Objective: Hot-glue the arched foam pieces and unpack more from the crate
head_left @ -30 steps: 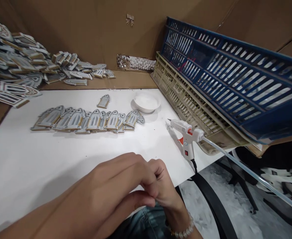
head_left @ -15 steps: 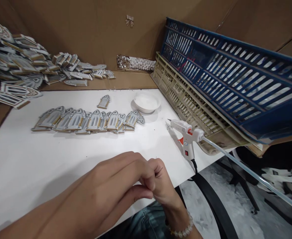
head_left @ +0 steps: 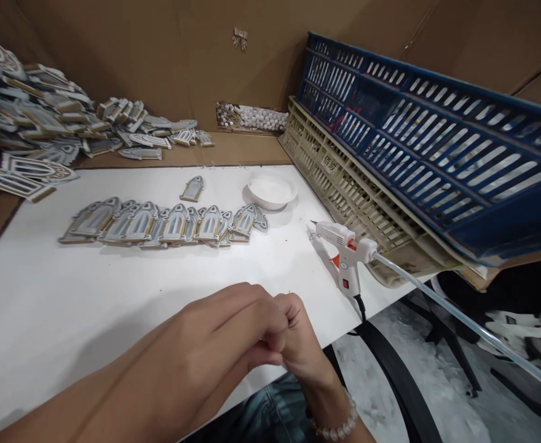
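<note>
Pressing together above the white tabletop [head_left: 67, 320], the left hand [head_left: 215, 332] and right hand [head_left: 296, 335] met with fingers curled, and whether they pinched anything small could not be told. A beaded bracelet [head_left: 342, 421] circled the right wrist. Just beyond, a white hot glue gun [head_left: 347, 246] lay near the table edge, its clear glue stick [head_left: 459, 320] jutting out behind. Farther off sat a row of arched window-shaped pieces [head_left: 160, 223] and a white dish [head_left: 272, 189], beside stacked beige [head_left: 339, 178] and blue plastic crates [head_left: 436, 135].

A small pale label [head_left: 329, 162] on the beige plastic crate [head_left: 348, 197] carries two dark Chinese characters, too blurred to read exactly.
</note>
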`<action>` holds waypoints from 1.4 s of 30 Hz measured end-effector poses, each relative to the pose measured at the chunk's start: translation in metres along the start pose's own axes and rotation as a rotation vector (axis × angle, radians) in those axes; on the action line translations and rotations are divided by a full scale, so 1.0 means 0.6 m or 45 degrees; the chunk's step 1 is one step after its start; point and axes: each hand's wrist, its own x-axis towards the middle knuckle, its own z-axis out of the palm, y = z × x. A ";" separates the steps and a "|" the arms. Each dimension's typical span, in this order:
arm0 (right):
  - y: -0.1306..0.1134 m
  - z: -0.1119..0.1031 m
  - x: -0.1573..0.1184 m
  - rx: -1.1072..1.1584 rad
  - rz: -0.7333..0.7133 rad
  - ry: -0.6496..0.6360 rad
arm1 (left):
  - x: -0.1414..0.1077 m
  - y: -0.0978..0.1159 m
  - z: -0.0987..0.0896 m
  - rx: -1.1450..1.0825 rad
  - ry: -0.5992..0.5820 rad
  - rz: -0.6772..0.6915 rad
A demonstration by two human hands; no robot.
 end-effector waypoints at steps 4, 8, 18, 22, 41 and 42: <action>0.001 0.001 0.000 0.116 -0.052 -0.067 | -0.002 0.000 0.000 -0.008 0.013 0.012; -0.001 0.004 0.002 0.111 -0.051 -0.042 | 0.000 0.002 -0.004 -0.094 0.020 -0.056; -0.002 0.003 0.002 0.116 -0.085 -0.073 | -0.003 0.006 -0.006 -0.064 0.036 -0.018; 0.001 0.002 0.001 0.080 -0.029 -0.075 | 0.001 0.006 -0.004 -0.013 0.026 0.038; 0.003 0.008 0.001 0.387 -0.074 -0.176 | 0.004 0.005 -0.023 -0.036 0.037 0.090; 0.006 0.006 0.002 0.401 -0.096 -0.172 | 0.003 0.004 -0.026 -0.019 0.023 0.094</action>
